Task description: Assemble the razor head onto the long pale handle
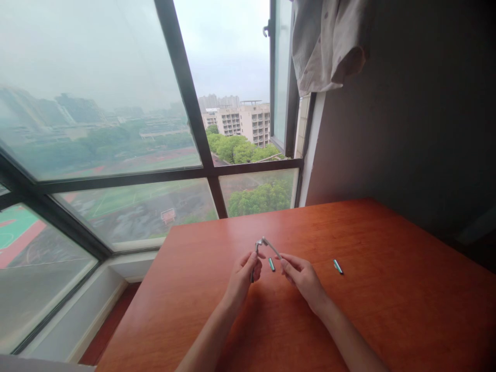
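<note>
The fingers point(258, 269) of the left hand point(245, 269) are curling snugly around a slim, silver-headed tool point(256, 246), leaving no gap; the tool is standing nearly upright, its head showing above the thumb and the dark lower end of its handle showing below. The fingers of the right hand point(301, 273) are pinching the near end of a thin pale stick point(273, 249) between thumb and forefinger. The stick is slanting up and to the left, its far end reaching the tool's head; whether the two are touching is too small to tell. Both hands are hovering above the bench point(186, 289).

Between the hands, a small green-and-dark piece point(272, 264) is lying on the wood. A second small green piece point(338, 266) is resting farther right, well apart from the right hand.

Beyond the bench, a dark window frame point(211, 173) is dividing large panes, with one sash point(281, 77) standing ajar. A pale cloth point(329, 46) is hanging at the upper right, before a shadowed wall point(395, 129). Outside, green trees point(236, 148) are growing in front of pale buildings point(253, 124).
</note>
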`<state>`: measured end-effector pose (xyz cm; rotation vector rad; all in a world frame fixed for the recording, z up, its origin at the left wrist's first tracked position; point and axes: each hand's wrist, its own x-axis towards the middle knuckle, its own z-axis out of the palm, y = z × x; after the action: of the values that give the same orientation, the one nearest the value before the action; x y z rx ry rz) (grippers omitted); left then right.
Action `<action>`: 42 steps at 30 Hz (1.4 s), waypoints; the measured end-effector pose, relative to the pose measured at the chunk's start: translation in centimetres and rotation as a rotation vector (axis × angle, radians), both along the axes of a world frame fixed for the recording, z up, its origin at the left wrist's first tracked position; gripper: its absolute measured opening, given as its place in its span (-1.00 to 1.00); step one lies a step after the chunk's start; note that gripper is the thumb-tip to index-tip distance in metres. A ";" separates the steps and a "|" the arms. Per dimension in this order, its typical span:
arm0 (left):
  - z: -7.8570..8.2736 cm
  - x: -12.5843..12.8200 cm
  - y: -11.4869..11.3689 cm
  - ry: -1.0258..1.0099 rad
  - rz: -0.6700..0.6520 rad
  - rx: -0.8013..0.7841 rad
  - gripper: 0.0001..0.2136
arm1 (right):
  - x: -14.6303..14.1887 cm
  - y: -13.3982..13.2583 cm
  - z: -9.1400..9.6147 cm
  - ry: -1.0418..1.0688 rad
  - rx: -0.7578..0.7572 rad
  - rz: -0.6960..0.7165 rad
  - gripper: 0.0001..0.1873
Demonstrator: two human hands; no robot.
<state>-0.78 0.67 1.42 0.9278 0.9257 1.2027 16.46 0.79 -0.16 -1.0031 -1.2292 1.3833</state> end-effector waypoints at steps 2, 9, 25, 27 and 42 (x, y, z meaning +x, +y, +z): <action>0.0 0.0 0.0 -0.006 -0.002 -0.007 -0.62 | 0.0 0.2 -0.3 -0.014 0.007 -0.031 -0.45; 0.0 -0.1 0.1 0.004 0.020 0.004 -0.61 | 0.0 -0.1 -0.1 0.003 0.004 0.020 -0.46; 0.0 0.0 0.1 -0.001 0.026 -0.010 -0.60 | 0.0 0.2 -0.5 -0.013 0.004 -0.038 -0.43; 0.0 0.0 0.1 0.005 0.029 -0.013 -0.60 | 0.0 0.2 -0.4 -0.015 0.004 -0.024 -0.42; 0.0 -0.1 0.0 -0.002 0.020 -0.002 -0.62 | 0.2 0.4 -0.9 -0.072 0.031 -0.080 -0.45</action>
<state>-0.85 0.67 1.44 0.9176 0.9365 1.2188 16.64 1.22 -1.04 -1.0769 -1.2456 1.2723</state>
